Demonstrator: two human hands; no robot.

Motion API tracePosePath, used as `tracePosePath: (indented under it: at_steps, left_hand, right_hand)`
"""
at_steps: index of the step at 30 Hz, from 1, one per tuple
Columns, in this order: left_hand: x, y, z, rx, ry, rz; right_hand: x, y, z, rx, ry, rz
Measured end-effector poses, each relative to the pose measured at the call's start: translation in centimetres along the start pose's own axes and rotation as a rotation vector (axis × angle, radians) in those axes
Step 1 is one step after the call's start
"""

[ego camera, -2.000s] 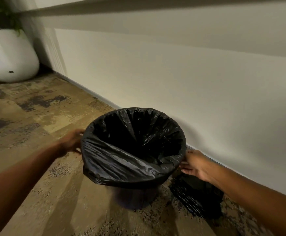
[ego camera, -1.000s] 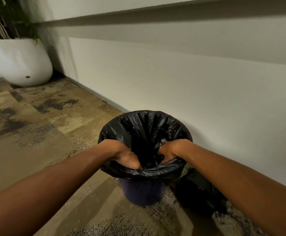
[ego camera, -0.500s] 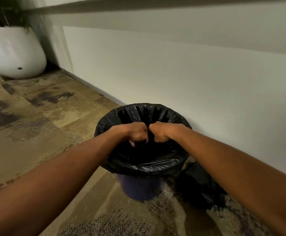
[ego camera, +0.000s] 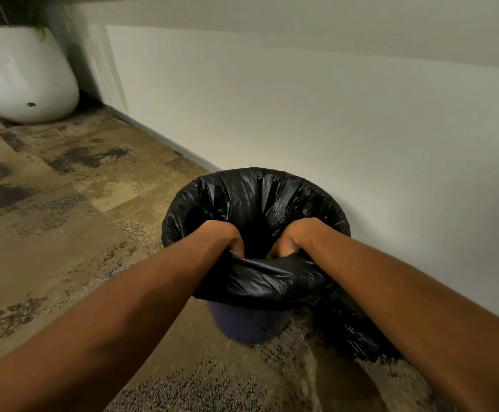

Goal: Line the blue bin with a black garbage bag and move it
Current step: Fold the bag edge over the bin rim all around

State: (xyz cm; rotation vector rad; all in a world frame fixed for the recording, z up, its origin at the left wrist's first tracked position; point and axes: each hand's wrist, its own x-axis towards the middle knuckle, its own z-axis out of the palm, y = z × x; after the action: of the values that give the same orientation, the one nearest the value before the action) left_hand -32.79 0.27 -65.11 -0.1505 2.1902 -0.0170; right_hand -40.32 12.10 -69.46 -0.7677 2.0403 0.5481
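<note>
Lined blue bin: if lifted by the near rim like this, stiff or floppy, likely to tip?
The blue bin probably lifts rigid and light; it looks empty. The black garbage bag is thin and glossy, so it may slide on the rim. With both hands on the near rim, it could tilt.

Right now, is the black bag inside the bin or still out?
Inside: the garbage bag lines the upright blue bin, its edge folded over the rim.

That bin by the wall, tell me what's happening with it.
A person is lining the blue bin with a black garbage bag. The bag is already folded over the rim all round. Both the left hand and the right hand reach inside at the near edge, fingers curled into the plastic. The bin stands on the carpet close to the wall. More black plastic lies beside it.
</note>
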Motion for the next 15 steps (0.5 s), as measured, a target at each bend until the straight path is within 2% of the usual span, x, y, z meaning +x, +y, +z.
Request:
tracePosePath:
  at_steps: [2,5,8,11,13,15]
  left_hand:
    - [-0.6,0.4,0.0,0.014,0.025,-0.024]
    - [-1.2,1.0,0.2,0.018,0.082,-0.056]
    - [-1.5,0.6,-0.2,0.021,0.071,-0.049]
    - [-0.9,0.8,-0.4,-0.010,0.075,0.059]
    - [-1.6,1.3,-0.5,-0.033,0.165,0.120]
    - [-3.0,1.7,-1.0,-0.047,0.245,0.207]
  right_hand:
    - [0.4,0.0,0.0,0.007,-0.075,0.018]
    - [0.6,0.1,0.0,0.026,-0.034,0.055]
    - [0.5,0.0,0.4,0.063,-0.037,0.026]
    - [-2.3,-0.6,0.0,0.183,0.114,-0.028]
    - [-3.8,-0.1,-1.1,0.286,0.302,-0.107]
    - [-4.9,0.3,-2.0,0.400,0.391,-0.168]
